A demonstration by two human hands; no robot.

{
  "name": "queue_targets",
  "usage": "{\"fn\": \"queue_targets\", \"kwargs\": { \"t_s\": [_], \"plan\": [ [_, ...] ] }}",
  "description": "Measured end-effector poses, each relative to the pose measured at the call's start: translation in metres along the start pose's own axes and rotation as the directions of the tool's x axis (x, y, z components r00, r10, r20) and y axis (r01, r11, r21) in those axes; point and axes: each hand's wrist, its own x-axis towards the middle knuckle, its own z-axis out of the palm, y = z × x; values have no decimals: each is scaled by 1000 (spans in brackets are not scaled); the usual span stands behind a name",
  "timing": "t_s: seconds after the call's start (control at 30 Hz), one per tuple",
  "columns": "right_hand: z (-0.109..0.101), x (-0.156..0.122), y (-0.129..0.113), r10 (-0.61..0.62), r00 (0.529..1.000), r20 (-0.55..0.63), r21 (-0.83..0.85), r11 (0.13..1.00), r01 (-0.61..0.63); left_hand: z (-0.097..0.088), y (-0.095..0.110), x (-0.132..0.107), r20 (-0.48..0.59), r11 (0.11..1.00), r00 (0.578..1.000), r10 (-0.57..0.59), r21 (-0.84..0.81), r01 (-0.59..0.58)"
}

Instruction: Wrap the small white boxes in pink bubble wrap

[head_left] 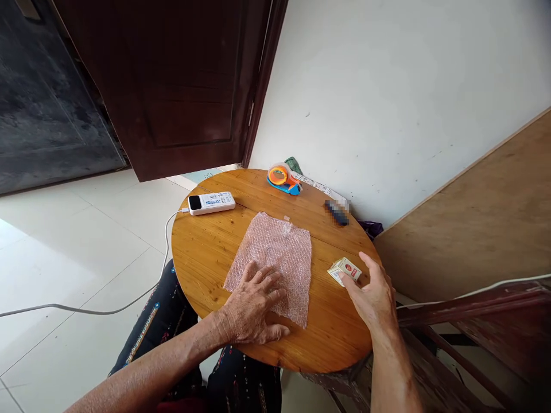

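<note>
A sheet of pinkish bubble wrap (275,252) lies flat in the middle of a round wooden table (206,258). My left hand (256,307) rests on the sheet's near corner, palm down, fingers spread flat. My right hand (372,295) is at the table's right side, its thumb and fingers closing round a small white and tan box (344,270) with a red mark. The box lies on the table.
A white power bank (212,202) with a cable (86,310) trailing to the floor lies at the table's far left. An orange and blue tape dispenser (283,178) and a small dark object (336,212) sit at the back. A wooden board (473,223) leans at right; a dark door (172,86) stands behind.
</note>
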Motion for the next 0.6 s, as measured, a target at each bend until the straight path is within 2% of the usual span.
{"fn": "queue_targets", "kwargs": {
  "t_s": [0.13, 0.23, 0.33, 0.4, 0.5, 0.6],
  "plan": [
    [5, 3, 16, 75, 977, 200, 63, 994, -89, -1, 0, 0, -4, 1000, 1000, -1, -9, 1],
    [3, 1, 14, 94, 974, 207, 126, 985, -122, -2, 0, 0, 7, 1000, 1000, 4, -5, -4],
    [-5, -4, -18, 11, 985, 175, 277, 959, -60, -3, 2, -1, -17, 1000, 1000, 12, -10, -12],
    [-7, -6, -50, -94, 978, 185, 397, 918, 14, -4, 3, -2, -97, 999, 995, -6, -33, 3],
    [4, -9, -95, -239, 930, 280, 490, 868, 75, -4, 2, -3, -265, 991, 956, -126, -67, 112],
    [31, -13, -116, -378, 859, 345, 529, 835, 155, -2, 0, -1, -324, 974, 920, -221, -31, 223]
  ]
}}
